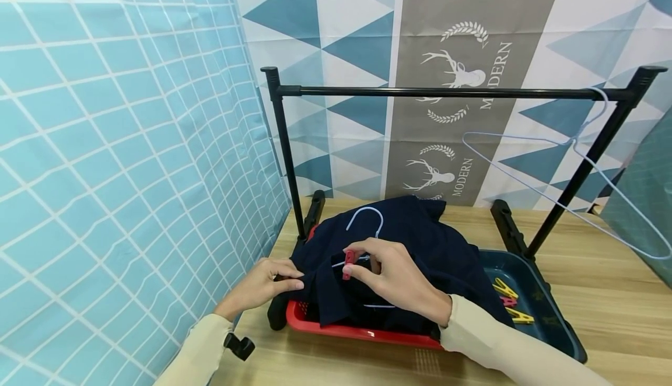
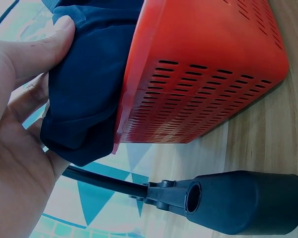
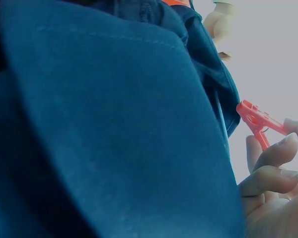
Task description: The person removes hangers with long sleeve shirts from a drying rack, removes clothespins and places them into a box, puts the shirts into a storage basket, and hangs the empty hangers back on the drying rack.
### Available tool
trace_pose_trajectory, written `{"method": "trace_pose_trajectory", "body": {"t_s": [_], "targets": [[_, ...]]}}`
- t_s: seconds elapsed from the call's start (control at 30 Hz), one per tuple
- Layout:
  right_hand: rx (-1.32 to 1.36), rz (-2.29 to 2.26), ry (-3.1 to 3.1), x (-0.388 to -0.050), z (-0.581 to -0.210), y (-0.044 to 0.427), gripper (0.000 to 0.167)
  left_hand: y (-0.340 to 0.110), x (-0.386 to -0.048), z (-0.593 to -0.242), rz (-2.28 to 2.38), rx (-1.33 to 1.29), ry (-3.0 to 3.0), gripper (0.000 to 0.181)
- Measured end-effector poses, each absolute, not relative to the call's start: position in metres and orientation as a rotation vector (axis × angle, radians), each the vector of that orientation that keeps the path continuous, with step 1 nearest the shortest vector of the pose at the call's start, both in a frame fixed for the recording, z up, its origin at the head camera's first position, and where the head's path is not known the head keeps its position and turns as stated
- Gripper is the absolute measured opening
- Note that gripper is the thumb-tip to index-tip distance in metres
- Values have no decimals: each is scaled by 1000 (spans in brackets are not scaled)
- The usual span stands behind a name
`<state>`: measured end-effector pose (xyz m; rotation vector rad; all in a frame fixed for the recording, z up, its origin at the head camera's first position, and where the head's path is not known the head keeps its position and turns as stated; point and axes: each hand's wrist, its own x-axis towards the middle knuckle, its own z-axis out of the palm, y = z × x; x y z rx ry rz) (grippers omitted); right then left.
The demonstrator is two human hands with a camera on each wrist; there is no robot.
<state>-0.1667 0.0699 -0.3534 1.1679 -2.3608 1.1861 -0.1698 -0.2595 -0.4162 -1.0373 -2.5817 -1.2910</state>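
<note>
A dark navy garment (image 1: 420,228) lies heaped over a red basket (image 1: 362,332), with a pale blue wire hanger (image 1: 379,221) partly inside it. My left hand (image 1: 259,286) pinches the garment's left part between thumb and fingers; the left wrist view shows the cloth (image 2: 92,74) hanging over the basket's rim. In my right hand (image 1: 394,272) is a red clothespin (image 1: 347,265), pinched by its handles. In the right wrist view the clothespin's tip (image 3: 242,106) meets the garment's edge beside the hanger wire; whether it bites the cloth I cannot tell.
A black rack (image 1: 446,91) stands over the basket. Another wire hanger (image 1: 572,141) hangs at its right end. Beside the basket, a dark tray (image 1: 564,330) holds yellow clothespins (image 1: 520,316) and a red one (image 1: 508,301). A tiled-pattern curtain (image 1: 131,141) borders the left.
</note>
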Motion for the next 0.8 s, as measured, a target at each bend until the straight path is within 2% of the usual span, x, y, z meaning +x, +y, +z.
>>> {"method": "trace_pose_trajectory", "body": {"t_s": [0.37, 0.8], "targets": [[1114, 1211, -2375, -170, -356, 86, 30, -259, -170, -418, -1306, -1038, -2565, 22], [1040, 1227, -2378, -170, -354, 107, 30, -260, -171, -417, -1288, -1041, -2581, 16]]}}
